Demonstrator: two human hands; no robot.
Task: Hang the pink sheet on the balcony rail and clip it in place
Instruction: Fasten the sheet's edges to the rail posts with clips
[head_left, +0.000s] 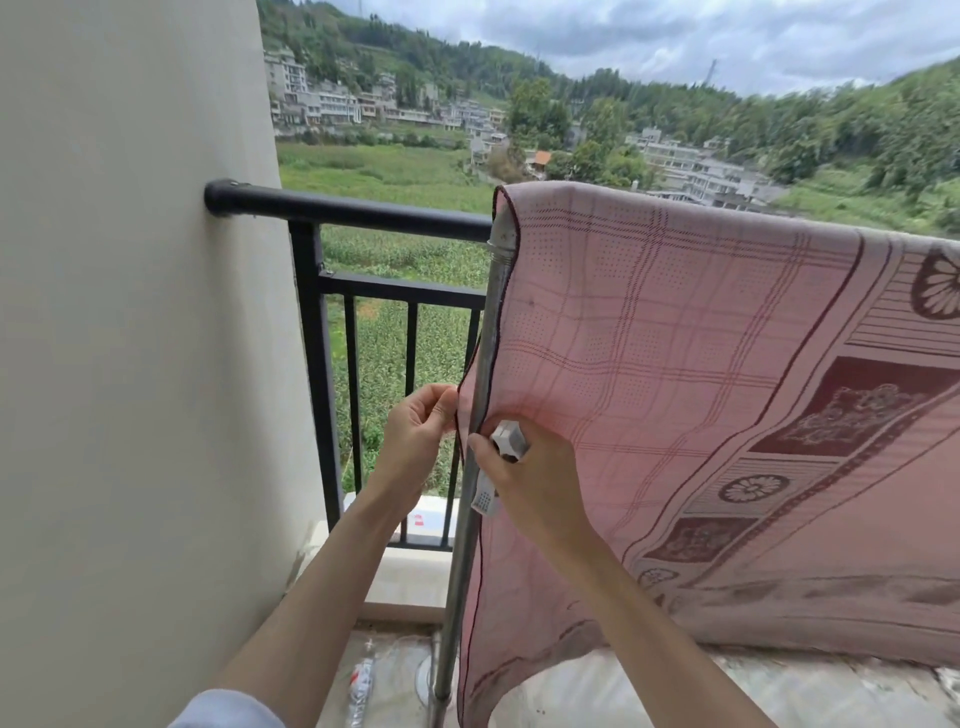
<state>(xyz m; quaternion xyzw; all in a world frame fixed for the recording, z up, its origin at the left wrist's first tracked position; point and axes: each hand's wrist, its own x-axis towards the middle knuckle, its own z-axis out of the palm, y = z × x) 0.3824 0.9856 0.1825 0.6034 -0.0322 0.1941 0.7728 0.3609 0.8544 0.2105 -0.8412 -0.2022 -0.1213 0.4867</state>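
Head view: the pink sheet already hangs over the top bar, beside the black rail.
Left hand: pinches the sheet's edge.
Right hand: grips 1 white clip against the steel pole.
Left to do: clipping looks unfinished.

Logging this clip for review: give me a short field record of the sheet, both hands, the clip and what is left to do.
sheet: pink sheet draped over a top bar, hanging down
pole: metal pole upright at the sheet's left edge
left hand: left hand pinches the sheet's edge
right hand: right hand holds a white clip against sheet and pole
railing: black railing behind, bare of sheet
left to do: whether the clip grips yet cannot be told
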